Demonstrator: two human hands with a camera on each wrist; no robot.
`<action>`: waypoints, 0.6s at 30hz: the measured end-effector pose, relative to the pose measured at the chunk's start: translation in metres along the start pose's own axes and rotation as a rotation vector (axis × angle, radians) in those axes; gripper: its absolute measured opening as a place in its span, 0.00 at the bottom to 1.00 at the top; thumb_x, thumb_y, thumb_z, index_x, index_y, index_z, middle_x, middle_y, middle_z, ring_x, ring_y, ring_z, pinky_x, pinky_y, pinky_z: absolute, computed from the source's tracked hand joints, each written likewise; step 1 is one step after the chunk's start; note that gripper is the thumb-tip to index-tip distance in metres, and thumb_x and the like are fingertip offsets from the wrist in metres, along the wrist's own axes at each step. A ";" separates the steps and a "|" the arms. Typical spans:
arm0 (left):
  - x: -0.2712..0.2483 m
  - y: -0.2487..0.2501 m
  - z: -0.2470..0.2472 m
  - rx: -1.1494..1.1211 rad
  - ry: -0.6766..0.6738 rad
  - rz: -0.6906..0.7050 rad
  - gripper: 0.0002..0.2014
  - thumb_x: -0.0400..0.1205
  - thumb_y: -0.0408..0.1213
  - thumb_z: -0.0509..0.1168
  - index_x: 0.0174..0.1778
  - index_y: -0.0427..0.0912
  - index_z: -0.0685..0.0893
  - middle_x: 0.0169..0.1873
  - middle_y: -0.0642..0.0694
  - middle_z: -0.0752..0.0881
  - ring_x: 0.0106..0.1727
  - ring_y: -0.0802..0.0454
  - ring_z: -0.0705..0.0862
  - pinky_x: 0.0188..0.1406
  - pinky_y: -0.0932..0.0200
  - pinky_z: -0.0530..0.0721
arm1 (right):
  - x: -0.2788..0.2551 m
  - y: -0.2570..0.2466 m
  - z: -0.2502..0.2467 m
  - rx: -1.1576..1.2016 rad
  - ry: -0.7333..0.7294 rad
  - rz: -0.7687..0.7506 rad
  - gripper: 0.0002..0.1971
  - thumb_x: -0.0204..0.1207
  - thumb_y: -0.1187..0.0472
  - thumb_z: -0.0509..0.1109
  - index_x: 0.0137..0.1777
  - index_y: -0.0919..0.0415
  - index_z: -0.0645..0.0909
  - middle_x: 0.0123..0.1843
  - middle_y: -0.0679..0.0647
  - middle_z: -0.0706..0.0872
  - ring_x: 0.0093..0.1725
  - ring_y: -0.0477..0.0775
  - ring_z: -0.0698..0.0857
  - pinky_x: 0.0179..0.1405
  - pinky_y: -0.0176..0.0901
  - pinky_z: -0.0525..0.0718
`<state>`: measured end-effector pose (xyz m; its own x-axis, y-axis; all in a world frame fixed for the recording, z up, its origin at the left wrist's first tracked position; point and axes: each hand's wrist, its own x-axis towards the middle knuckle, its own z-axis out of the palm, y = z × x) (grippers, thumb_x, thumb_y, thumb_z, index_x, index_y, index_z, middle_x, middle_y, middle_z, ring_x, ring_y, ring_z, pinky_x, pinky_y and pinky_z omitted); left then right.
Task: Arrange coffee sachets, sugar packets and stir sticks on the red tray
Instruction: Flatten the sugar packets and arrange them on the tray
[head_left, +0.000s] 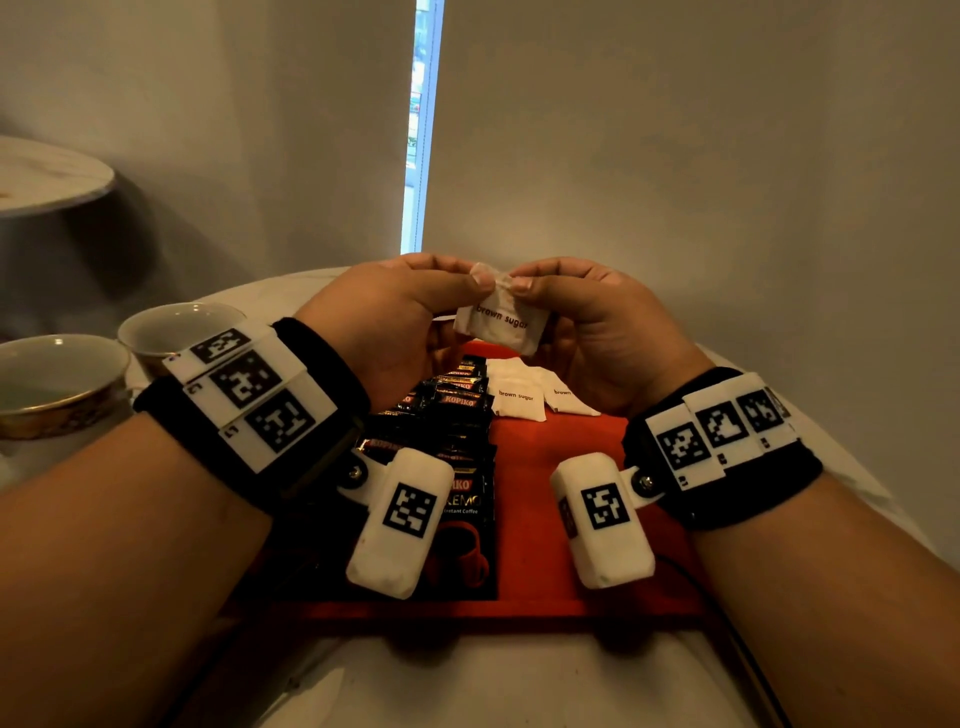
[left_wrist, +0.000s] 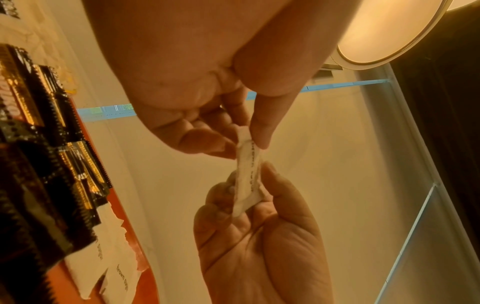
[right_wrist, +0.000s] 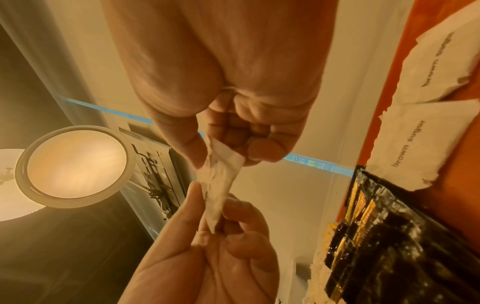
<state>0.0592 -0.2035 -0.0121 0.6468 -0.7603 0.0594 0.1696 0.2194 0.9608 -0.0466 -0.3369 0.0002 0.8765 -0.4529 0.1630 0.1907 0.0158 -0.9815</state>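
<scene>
Both hands pinch one brown sugar packet (head_left: 500, 318) by its top edge, the left hand (head_left: 400, 322) at one corner and the right hand (head_left: 587, 322) at the other, above the far end of the red tray (head_left: 561, 457). Pulling the corners apart could tear the paper and spill sugar over the coffee sachets (head_left: 457, 410) and sugar packets (head_left: 519, 402) lying below. Two cups (head_left: 67, 384) crowd the bench (head_left: 467, 686) on the left; no stir sticks are visible.

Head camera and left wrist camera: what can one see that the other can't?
Only the head view shows the two cups at the left and the white wrist cameras. Only the left wrist view shows the round ceiling lamp and the palm side of the right hand. Both show the left hand and right hand pinching one brown sugar packet above the red tray, with black coffee sachets and more sugar packets lying on it.
</scene>
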 end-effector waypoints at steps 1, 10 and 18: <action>0.000 0.000 0.000 0.000 0.008 0.002 0.03 0.82 0.32 0.69 0.44 0.45 0.83 0.40 0.44 0.90 0.33 0.50 0.88 0.22 0.64 0.79 | 0.000 -0.001 0.000 -0.002 -0.001 -0.002 0.03 0.81 0.70 0.67 0.51 0.67 0.82 0.42 0.60 0.89 0.36 0.54 0.89 0.25 0.39 0.84; -0.003 0.001 0.002 0.034 -0.010 -0.066 0.10 0.84 0.46 0.65 0.53 0.45 0.86 0.41 0.51 0.88 0.36 0.56 0.85 0.27 0.63 0.78 | 0.010 -0.001 -0.016 0.041 0.054 -0.018 0.05 0.83 0.70 0.65 0.46 0.63 0.80 0.36 0.56 0.89 0.35 0.53 0.89 0.28 0.43 0.86; -0.004 0.004 0.000 0.036 0.042 -0.087 0.09 0.83 0.48 0.67 0.48 0.48 0.87 0.40 0.53 0.86 0.39 0.55 0.82 0.32 0.60 0.76 | 0.038 0.038 -0.081 0.014 0.389 0.164 0.08 0.84 0.72 0.63 0.50 0.61 0.82 0.42 0.59 0.88 0.31 0.51 0.90 0.20 0.37 0.83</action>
<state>0.0576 -0.2000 -0.0090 0.6618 -0.7489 -0.0349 0.1998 0.1313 0.9710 -0.0422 -0.4259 -0.0395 0.6642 -0.7461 -0.0479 0.0710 0.1267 -0.9894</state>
